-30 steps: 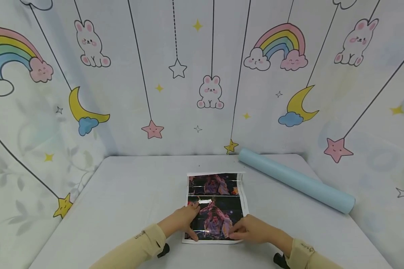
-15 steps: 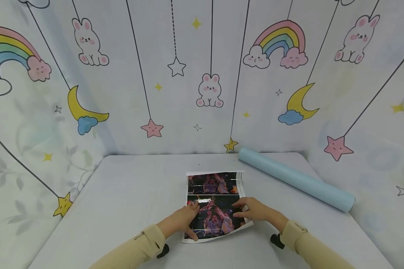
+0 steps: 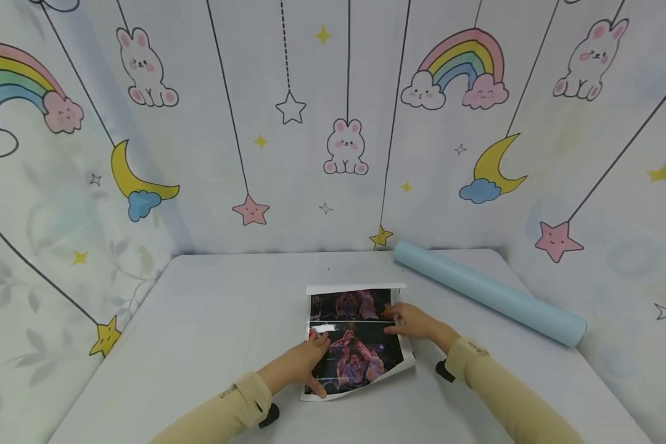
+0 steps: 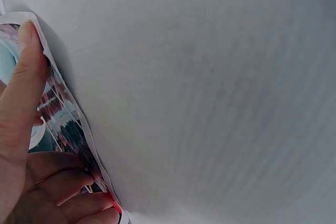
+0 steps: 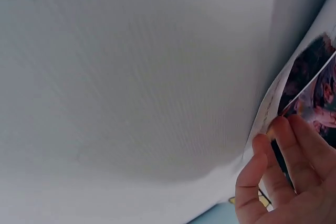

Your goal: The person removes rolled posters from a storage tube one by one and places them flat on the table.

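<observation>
A glossy photo print [image 3: 361, 351] with white margins lies on the white table, showing two dark pictures, one above the other. Its lower right corner curls up off the tabletop. My left hand [image 3: 300, 364] rests spread on the print's left side, with the thumb near the lower left corner; in the left wrist view the thumb and fingers [image 4: 58, 182] lie along its margin. My right hand [image 3: 416, 322] touches the right side near the line between the pictures, thumb and forefinger apart. In the right wrist view its bent fingers [image 5: 291, 145] meet the print beside the margin.
A pale blue roll [image 3: 488, 293] lies slantwise along the table's right side. Behind the white table [image 3: 216, 320] hangs a cloth [image 3: 300, 166] printed with rabbits, stars and rainbows. Black straps [image 3: 444, 371] show under the sleeves.
My right hand has moved up the print's right side from near the lower corner. The lower right corner, flat earlier, has risen. My left hand has stayed in place.
</observation>
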